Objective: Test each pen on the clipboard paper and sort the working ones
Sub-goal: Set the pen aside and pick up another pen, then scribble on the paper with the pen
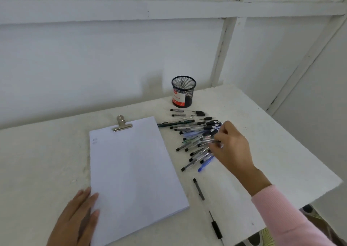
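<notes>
A pad of white paper lies on the table under a metal clip, with faint marks near its top left corner. My left hand rests flat on the pad's lower left edge, fingers straight. To the right of the pad lies a heap of pens, mostly clear with black caps, some blue. My right hand is over the heap's right side, its fingers pinching a clear pen that lies roughly level with the heap.
A black mesh pen cup with a red label stands behind the heap. One lone pen lies right of the pad, another near the front edge. The white table ends close on the right; a wall stands behind.
</notes>
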